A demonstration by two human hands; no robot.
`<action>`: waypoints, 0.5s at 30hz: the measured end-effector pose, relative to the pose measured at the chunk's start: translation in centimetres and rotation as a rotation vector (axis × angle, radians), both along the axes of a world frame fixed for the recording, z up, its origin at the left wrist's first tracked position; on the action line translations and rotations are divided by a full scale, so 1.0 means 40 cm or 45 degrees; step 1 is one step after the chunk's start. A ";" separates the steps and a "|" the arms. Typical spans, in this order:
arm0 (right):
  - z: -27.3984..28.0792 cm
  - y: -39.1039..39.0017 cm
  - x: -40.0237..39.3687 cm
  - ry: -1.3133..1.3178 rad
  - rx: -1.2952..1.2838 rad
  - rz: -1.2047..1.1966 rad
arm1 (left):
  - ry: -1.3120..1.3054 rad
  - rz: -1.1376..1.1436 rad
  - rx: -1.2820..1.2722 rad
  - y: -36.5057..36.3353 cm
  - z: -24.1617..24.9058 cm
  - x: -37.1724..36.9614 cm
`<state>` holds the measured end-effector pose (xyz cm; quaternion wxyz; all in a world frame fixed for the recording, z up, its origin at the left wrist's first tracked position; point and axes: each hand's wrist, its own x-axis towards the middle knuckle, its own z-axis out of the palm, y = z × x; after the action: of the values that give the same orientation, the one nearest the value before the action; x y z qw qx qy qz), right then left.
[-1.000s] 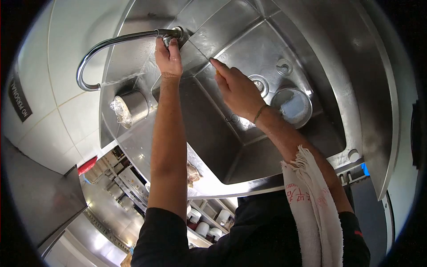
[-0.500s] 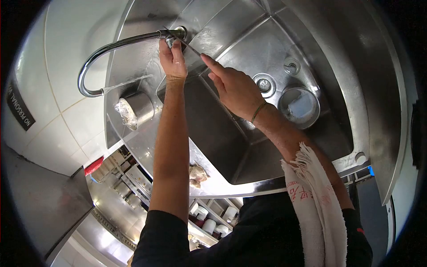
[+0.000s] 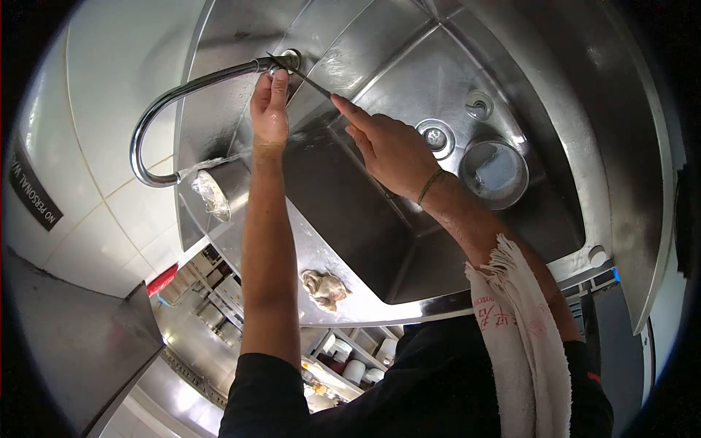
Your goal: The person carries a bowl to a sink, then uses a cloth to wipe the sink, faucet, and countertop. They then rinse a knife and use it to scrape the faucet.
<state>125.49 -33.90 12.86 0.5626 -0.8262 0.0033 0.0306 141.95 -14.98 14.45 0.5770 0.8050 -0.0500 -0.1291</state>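
My left hand (image 3: 271, 109) is closed on the tap handle (image 3: 277, 71) at the base of the curved chrome faucet (image 3: 191, 82). In my right hand (image 3: 387, 146) is a knife (image 3: 310, 83), its blade reaching up and left across the front of the tap, index finger stretched along it. Water runs from the spout toward a metal pot (image 3: 234, 188) lying tilted on its side, with pale, wet contents (image 3: 210, 194) at its mouth. A pale piece of raw food (image 3: 326, 289) lies on the counter by the sink's near edge.
The steel sink (image 3: 343, 212) spans the middle, with a drain (image 3: 436, 137), a round metal bowl (image 3: 493, 175) holding something pale, and a small round fitting (image 3: 478, 106). A towel (image 3: 511, 306) hangs over my right forearm. Shelves with containers (image 3: 354, 371) stand below.
The view has shifted slightly. My left hand has moved a little down and left at the tap. The spout sits lower, its stream closer to the pot. More of the food piece shows.
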 end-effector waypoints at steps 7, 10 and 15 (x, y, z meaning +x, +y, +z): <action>0.061 -0.019 -0.003 0.087 -0.045 0.052 | 0.094 -0.102 0.037 0.028 0.008 0.018; 0.031 -0.008 -0.001 0.050 0.010 0.020 | 0.135 -0.074 0.087 0.026 0.023 0.011; 0.003 -0.028 0.012 0.174 0.203 0.046 | 0.177 -0.005 0.148 0.030 0.027 0.012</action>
<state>125.97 -35.02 12.97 0.6242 -0.7748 0.0241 0.0971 142.44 -13.78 15.51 0.5311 0.8261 -0.0037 -0.1884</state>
